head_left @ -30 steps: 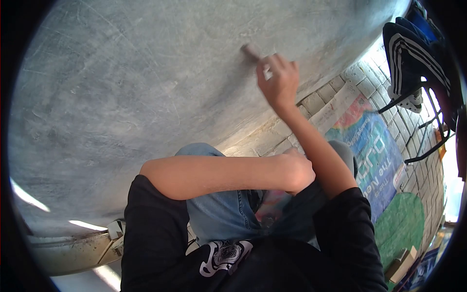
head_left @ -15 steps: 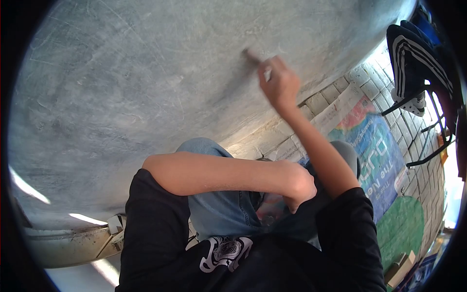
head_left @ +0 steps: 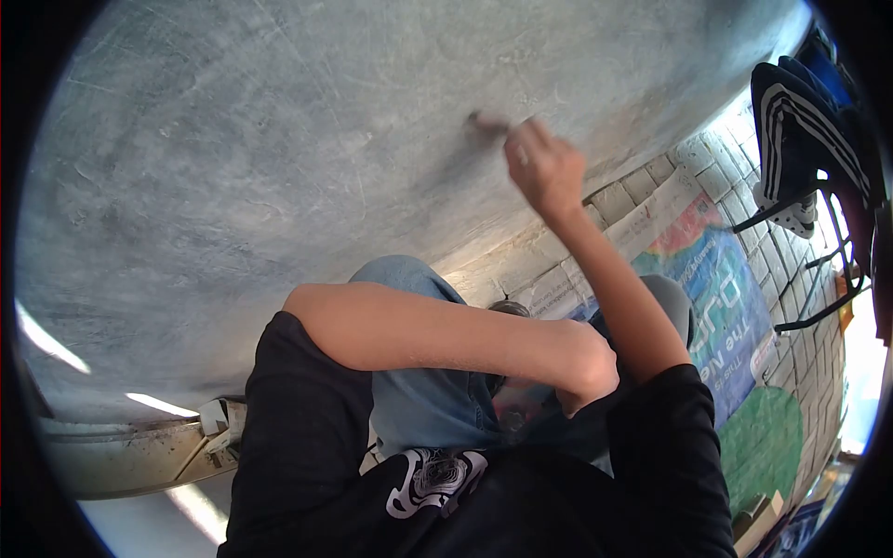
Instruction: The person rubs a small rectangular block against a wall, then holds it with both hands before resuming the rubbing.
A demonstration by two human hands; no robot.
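My right hand (head_left: 547, 169) is raised to the grey wall surface (head_left: 279, 139), fingers closed around a short brush-like tool (head_left: 489, 124). Motion blurs the tool, and its dark tip is at or very near the surface. My left forearm lies across my jeans-covered legs (head_left: 419, 409). At its end, my left hand (head_left: 588, 372) bends downward by my right knee, near my right forearm. Most of the left fingers are hidden, so whether they hold anything does not show.
A printed banner (head_left: 716, 298) lies on the paving bricks (head_left: 791, 372) at right, beside a green round patch (head_left: 763, 446). Farther right stands a dark-framed chair (head_left: 819, 307) with striped dark cloth (head_left: 809, 121). A dirty pale ledge (head_left: 130, 456) is at lower left.
My right hand and the brush-like tool have shifted slightly down and right in the view. My left hand has moved slightly down and right in view, still bent by my knee.
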